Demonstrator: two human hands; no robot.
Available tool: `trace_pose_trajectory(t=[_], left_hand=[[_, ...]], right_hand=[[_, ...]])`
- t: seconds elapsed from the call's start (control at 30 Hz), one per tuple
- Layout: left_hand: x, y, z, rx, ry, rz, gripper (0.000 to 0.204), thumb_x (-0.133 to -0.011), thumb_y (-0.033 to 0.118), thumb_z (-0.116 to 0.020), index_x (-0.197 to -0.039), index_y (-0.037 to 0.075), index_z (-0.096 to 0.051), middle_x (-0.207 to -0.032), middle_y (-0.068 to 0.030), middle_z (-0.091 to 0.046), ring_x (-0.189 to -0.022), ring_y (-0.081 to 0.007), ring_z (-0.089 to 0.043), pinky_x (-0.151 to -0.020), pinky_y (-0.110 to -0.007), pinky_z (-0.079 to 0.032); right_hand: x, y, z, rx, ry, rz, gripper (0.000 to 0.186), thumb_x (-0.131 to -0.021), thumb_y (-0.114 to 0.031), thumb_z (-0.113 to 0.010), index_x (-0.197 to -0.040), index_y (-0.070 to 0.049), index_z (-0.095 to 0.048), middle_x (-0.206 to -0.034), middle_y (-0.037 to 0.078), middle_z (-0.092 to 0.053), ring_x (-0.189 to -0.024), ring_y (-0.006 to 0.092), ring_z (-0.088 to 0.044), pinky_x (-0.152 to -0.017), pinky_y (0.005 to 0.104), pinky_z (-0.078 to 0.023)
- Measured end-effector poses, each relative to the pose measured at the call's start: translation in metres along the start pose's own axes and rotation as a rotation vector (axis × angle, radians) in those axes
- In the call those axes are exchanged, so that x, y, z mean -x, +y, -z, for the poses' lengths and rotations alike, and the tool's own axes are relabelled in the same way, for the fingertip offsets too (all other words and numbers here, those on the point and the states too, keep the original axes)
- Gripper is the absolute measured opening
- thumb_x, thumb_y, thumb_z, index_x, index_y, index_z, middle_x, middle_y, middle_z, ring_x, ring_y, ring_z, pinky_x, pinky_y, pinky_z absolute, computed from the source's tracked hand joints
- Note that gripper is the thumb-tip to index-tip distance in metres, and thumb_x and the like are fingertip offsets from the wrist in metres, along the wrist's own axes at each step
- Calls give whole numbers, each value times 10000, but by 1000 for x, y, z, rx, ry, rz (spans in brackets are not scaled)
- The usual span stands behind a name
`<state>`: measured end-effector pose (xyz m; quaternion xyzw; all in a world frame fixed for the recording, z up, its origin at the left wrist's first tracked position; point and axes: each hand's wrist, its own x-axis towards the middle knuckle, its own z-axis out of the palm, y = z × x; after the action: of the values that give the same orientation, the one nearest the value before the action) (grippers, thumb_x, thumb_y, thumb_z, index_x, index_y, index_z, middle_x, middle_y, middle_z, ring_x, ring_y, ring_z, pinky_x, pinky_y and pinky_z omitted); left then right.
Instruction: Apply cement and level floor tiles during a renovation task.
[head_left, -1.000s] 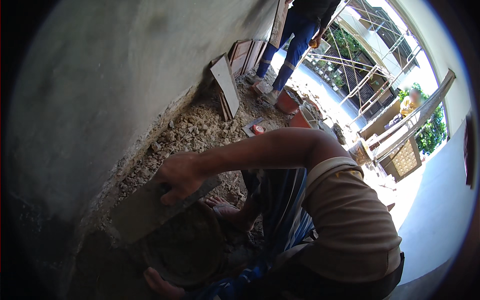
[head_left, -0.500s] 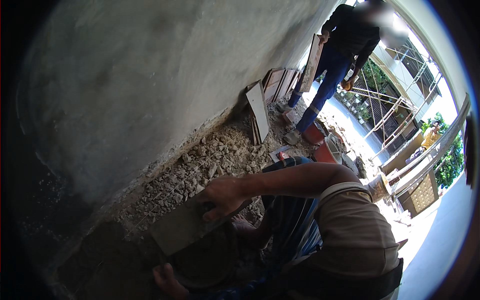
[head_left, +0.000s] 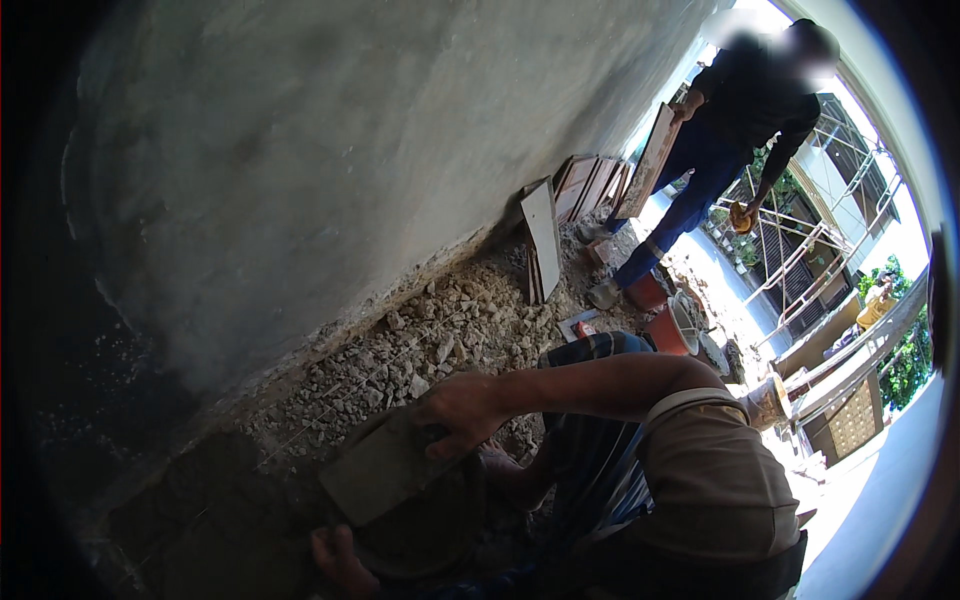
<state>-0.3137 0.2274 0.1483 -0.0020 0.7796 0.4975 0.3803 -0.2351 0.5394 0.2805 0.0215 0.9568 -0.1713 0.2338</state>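
Note:
My right hand [head_left: 465,410] is closed around the dark handle of a flat, grey, rectangular plastering float [head_left: 370,475]. The float is tilted above a round, dark basin [head_left: 455,525], whose contents are too dark to make out. By the near left side of the basin is my left hand [head_left: 340,562], its fingers curled just below the float's lower edge. Whatever it may grip is lost in shadow. My bent knee in striped cloth [head_left: 590,440] and a bare foot [head_left: 505,470] are beside the basin.
Broken rubble [head_left: 430,340] lies along the foot of a grey plastered wall [head_left: 330,170]. Tiles [head_left: 540,235] lean there. Beyond them a co-worker [head_left: 730,130] stands holding a long tile [head_left: 650,160]. Red buckets [head_left: 672,330] and scaffolding [head_left: 810,260] are to the right.
The float and my right hand have shifted slightly relative to the basin, and the float is now farther from my left hand. The co-worker has bent forward. The whole view has swung slightly.

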Motion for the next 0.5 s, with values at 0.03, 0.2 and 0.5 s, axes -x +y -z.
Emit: trace_pose_trajectory(t=[0.03, 0.2, 0.5], left_hand=[[-8, -13, -5, 111, 28, 18, 717, -938, 582, -643, -1405, 44, -563, -1383, -192, -586, -1244, -375, -545, -1031, -486, -425], [-14, -30, -13, 189, 127, -16, 722, -918, 550, -695, -1411, 43, -551, -1372, -194, -576, -1229, -378, -529, -1014, -502, -421], [-13, -24, -12, 266, 38, -141, 608, -908, 487, -730, -1265, 10, -611, -1201, -182, -616, -1070, -357, -543, -944, -517, -419]], right_hand=[[-1, -1, 0, 4, 0, 2, 477, -850, -474, -690, -1006, -25, -646, -847, 224, -683, -847, 437, -676, -727, 537, -529], [-2, -5, -2, -23, -61, -47, 493, -852, -484, -693, -1008, -19, -641, -872, 235, -689, -866, 445, -676, -739, 539, -524], [1, 0, -9, -68, -52, -25, 514, -861, -490, -691, -1064, -20, -642, -952, 249, -682, -940, 447, -664, -815, 536, -514]])
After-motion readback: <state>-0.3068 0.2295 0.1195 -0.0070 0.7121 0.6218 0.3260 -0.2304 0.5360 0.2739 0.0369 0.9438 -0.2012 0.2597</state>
